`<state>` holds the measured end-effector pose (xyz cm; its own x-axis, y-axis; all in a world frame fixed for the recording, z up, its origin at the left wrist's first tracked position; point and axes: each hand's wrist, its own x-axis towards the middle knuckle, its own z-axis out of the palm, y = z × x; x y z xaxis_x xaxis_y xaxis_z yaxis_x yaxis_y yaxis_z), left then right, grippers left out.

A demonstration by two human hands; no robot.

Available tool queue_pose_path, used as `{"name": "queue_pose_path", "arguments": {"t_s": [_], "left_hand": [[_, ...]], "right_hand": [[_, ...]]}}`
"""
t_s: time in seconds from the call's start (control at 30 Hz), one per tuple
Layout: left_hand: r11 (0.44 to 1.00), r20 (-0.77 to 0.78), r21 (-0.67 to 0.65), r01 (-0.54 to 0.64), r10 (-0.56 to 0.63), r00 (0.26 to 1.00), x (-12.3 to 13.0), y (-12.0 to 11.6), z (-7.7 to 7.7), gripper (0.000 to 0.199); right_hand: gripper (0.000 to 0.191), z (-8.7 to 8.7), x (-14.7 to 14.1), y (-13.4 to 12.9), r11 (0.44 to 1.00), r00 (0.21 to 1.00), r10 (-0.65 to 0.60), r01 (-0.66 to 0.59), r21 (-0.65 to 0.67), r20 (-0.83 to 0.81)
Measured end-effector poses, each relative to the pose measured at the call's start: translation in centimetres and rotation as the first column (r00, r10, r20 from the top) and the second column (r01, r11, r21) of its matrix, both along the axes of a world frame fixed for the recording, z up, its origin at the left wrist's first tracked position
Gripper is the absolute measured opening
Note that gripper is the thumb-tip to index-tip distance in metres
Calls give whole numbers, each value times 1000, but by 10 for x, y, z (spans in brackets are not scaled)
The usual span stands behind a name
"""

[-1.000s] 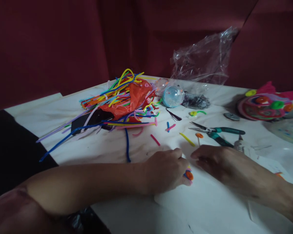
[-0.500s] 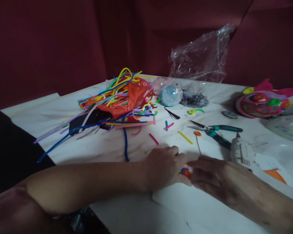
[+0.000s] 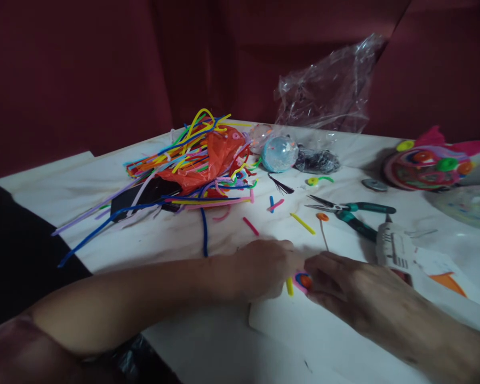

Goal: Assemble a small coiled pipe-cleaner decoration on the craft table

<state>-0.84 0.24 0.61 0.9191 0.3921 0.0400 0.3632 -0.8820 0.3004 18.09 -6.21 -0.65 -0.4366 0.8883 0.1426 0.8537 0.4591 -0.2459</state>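
Observation:
My left hand (image 3: 264,269) is closed, its fingertips hidden behind the knuckles. A short yellow pipe cleaner piece (image 3: 289,287) sticks out below its fingers. My right hand (image 3: 346,285) pinches the edge of a small coiled pipe cleaner disc (image 3: 303,280), orange in the middle with blue and pink rings around it. Both hands meet just above a white sheet or board (image 3: 272,314). Beyond them lie cut pipe cleaner bits: a yellow one (image 3: 303,224), a pink one (image 3: 250,226) and an orange coil with a thin stem (image 3: 322,217).
Green-handled pliers (image 3: 356,209) lie past my right hand, near a white glue gun (image 3: 392,246). A heap of pipe cleaners (image 3: 184,154) with red plastic sits back left. Clear balls (image 3: 280,153), a clear plastic bag (image 3: 326,88) and a decorated colourful ball (image 3: 424,168) stand farther back.
My hands have drawn slightly apart at the coil. More of the blue and pink rings now shows, and the yellow piece has come into view below my left fingers.

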Motion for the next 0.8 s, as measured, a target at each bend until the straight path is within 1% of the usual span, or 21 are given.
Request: {"name": "queue_pose_path", "arguments": {"t_s": [0.07,0.1,0.2,0.37,0.43,0.57,0.7,0.8], "left_hand": [[995,-8,-99,-5,4,1000,-2,3,3,18],[992,-1,-128,-10,10,1000,-3,5,4,19],[990,49,-143,-5,12,999,-3,6,4,16],[986,142,-163,23,1,990,2,6,0,16],[987,143,-160,16,7,990,3,6,0,18],[994,98,-105,-4,14,995,5,4,1,20],[999,43,-47,-14,16,999,4,-1,6,20],[999,9,-49,-13,14,1000,3,-4,10,22]], "right_hand": [[12,1,2,0,999,999,33,-33,-4,1],[15,1,2,1,999,999,43,-43,-9,1],[20,1,4,2,999,999,39,-39,-27,-4],[15,3,2,4,999,1000,18,-17,-45,6],[15,3,1,4,999,1000,12,-12,-50,8],[18,2,3,4,998,1000,26,-26,-58,-4],[22,2,5,5,997,999,36,-37,-64,-11],[19,2,4,5,998,999,30,-30,-46,-13]]}}
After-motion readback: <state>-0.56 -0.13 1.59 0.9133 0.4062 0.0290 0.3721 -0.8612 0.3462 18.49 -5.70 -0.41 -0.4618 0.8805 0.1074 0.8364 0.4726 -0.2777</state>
